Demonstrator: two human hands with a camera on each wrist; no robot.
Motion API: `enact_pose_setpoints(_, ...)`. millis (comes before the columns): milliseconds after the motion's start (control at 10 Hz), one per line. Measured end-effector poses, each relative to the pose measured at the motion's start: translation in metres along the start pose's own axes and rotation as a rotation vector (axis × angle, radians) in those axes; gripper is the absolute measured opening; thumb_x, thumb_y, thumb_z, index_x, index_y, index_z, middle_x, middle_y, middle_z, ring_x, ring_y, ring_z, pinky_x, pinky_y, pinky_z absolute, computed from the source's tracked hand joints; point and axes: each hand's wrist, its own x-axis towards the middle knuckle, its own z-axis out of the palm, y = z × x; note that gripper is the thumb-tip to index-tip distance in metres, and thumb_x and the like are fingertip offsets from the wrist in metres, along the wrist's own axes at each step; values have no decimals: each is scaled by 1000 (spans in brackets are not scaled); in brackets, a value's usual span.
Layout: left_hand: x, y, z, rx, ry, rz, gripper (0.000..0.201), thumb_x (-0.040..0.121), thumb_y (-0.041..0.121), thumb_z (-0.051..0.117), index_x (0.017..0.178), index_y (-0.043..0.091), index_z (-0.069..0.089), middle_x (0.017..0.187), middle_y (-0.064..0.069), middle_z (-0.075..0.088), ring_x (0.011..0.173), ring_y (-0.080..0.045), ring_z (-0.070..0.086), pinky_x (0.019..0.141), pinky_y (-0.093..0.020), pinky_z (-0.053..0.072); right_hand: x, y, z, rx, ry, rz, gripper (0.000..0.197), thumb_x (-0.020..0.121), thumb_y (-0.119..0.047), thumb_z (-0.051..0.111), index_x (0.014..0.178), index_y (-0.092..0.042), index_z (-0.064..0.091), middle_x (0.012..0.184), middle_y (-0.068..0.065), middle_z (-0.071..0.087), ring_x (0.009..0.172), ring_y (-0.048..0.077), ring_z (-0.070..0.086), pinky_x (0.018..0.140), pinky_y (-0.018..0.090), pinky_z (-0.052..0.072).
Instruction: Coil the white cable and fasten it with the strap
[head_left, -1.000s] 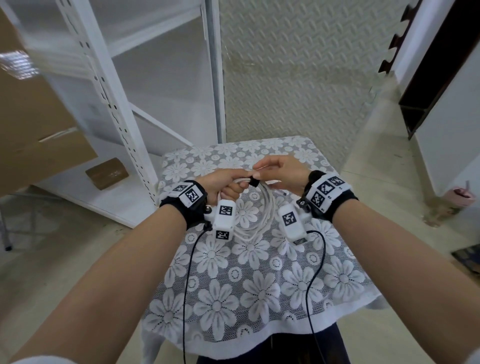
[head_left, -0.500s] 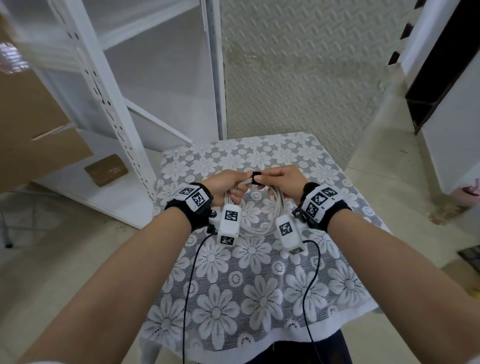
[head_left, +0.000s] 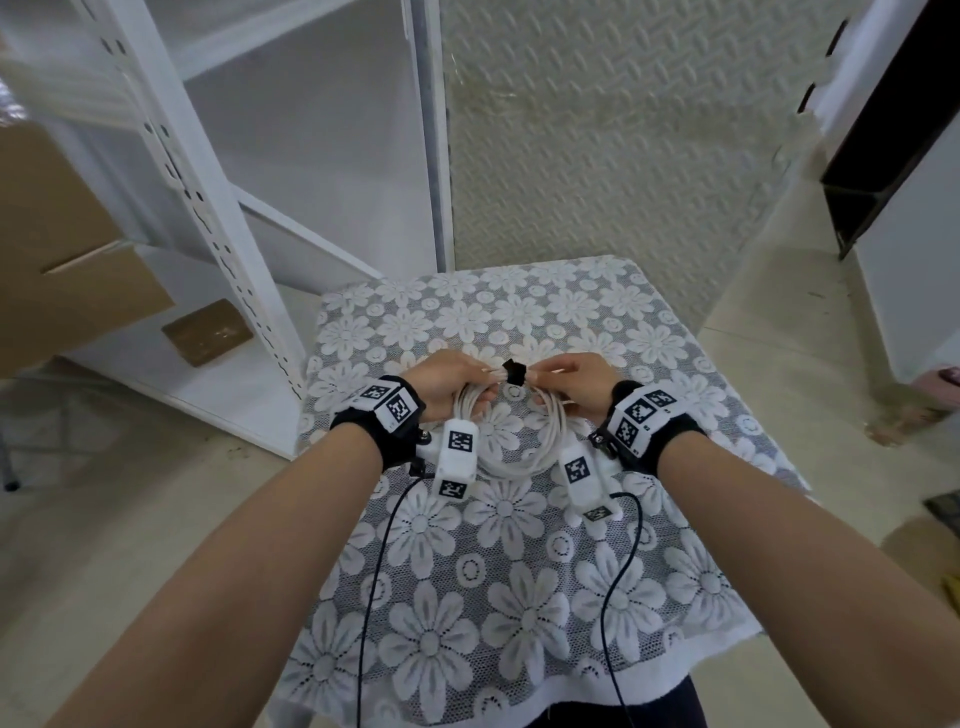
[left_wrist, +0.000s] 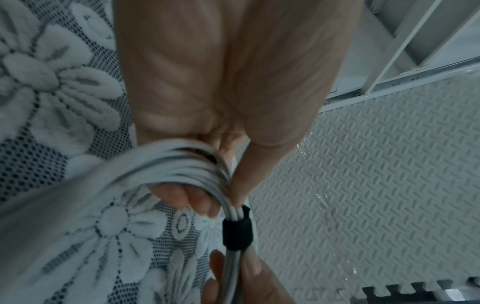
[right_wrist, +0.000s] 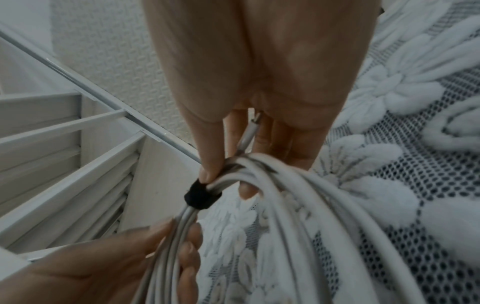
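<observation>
The white cable (head_left: 511, 441) hangs as a coil of several loops over the middle of the table. A black strap (head_left: 514, 372) is wrapped round the bundle at its top. My left hand (head_left: 452, 384) pinches the cable (left_wrist: 197, 170) just left of the strap (left_wrist: 237, 234). My right hand (head_left: 571, 382) pinches the cable (right_wrist: 272, 181) just right of the strap (right_wrist: 201, 196). A metal plug end (right_wrist: 255, 120) of the cable lies under the right palm. The strap's short tail sticks up between the two hands.
The table wears a white lace cloth with flowers (head_left: 519, 597). A white metal shelf frame (head_left: 208, 218) stands at the left, with cardboard boxes (head_left: 62, 260) on it. A checker-plate panel (head_left: 597, 130) is behind the table. Black sensor leads (head_left: 374, 571) hang from both wrists.
Both hands have dropped slightly toward the cloth with the coil and moved a little apart, so the strap shows wrapped round the bundle between them.
</observation>
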Motion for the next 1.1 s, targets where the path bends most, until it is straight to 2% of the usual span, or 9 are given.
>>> enact_pose_setpoints(100, 11, -2, -2, 30, 60, 2, 20, 90, -10, 50, 108, -14, 56, 77, -17, 62, 49, -12, 64, 51, -23, 56, 10, 5, -1, -44, 31, 23, 5, 86, -7, 67, 89, -3, 67, 74, 10, 65, 50, 8, 65, 51, 19, 54)
enact_pose_setpoints(200, 20, -6, 0, 120, 110, 16, 16, 89, -11, 50, 104, -9, 55, 77, -20, 61, 53, -18, 61, 53, -28, 55, 23, 10, -2, -172, 48, 52, 11, 84, -10, 69, 95, -6, 67, 83, 12, 66, 70, 21, 64, 73, 34, 57)
enact_pose_setpoints(300, 29, -9, 0, 195, 161, 55, 19, 86, -13, 52, 74, 1, 52, 72, -14, 54, 54, -16, 56, 53, -22, 50, 31, 13, -2, -313, 54, 61, 10, 83, -13, 70, 93, -11, 68, 74, 5, 63, 62, 16, 57, 69, 30, 54)
enact_pose_setpoints(400, 37, -11, -2, 262, 179, 95, 24, 86, -9, 54, 68, 6, 50, 69, -10, 49, 64, -20, 49, 65, -29, 48, 36, 14, 0, -391, 68, 66, 4, 81, -14, 71, 84, -14, 68, 70, 3, 63, 57, 15, 55, 66, 31, 52)
enact_pose_setpoints(600, 41, -14, -4, 434, 263, 167, 25, 77, 0, 71, 101, 1, 67, 84, -4, 62, 79, -14, 59, 66, -17, 45, 38, 13, 2, -517, 103, 56, 11, 81, -17, 71, 92, -15, 70, 76, -3, 61, 62, 9, 55, 53, 19, 44)
enact_pose_setpoints(700, 41, -17, -5, 599, 282, 125, 33, 70, -2, 75, 102, 7, 70, 97, -5, 68, 96, -19, 61, 85, -27, 48, 37, 16, 2, -536, 127, 55, 13, 80, -21, 73, 91, -16, 69, 79, -1, 63, 62, 11, 56, 54, 19, 46)
enact_pose_setpoints(800, 39, -20, -5, 697, 382, 113, 32, 69, 3, 79, 100, 10, 72, 102, -4, 70, 94, -16, 62, 78, -21, 46, 35, 18, 4, -562, 169, 6, 12, 79, -22, 75, 86, -16, 67, 76, -3, 61, 64, 13, 57, 57, 22, 49)
enact_pose_setpoints(1000, 33, -16, -5, 737, 384, 111, 27, 74, 17, 78, 100, 11, 72, 100, 0, 68, 88, -13, 60, 71, -19, 45, 28, 15, 6, -632, 144, 13, 24, 89, -28, 62, 103, -10, 69, 98, 9, 67, 69, 16, 57, 54, 21, 44)
enact_pose_setpoints(1100, 25, -7, -7, 619, 388, 181, 16, 88, 19, 63, 98, 9, 69, 96, 0, 63, 85, -16, 57, 73, -24, 44, 21, 7, -3, -586, 169, 11, 38, 95, -36, 50, 121, -10, 61, 121, 10, 63, 91, 21, 63, 67, 22, 44)
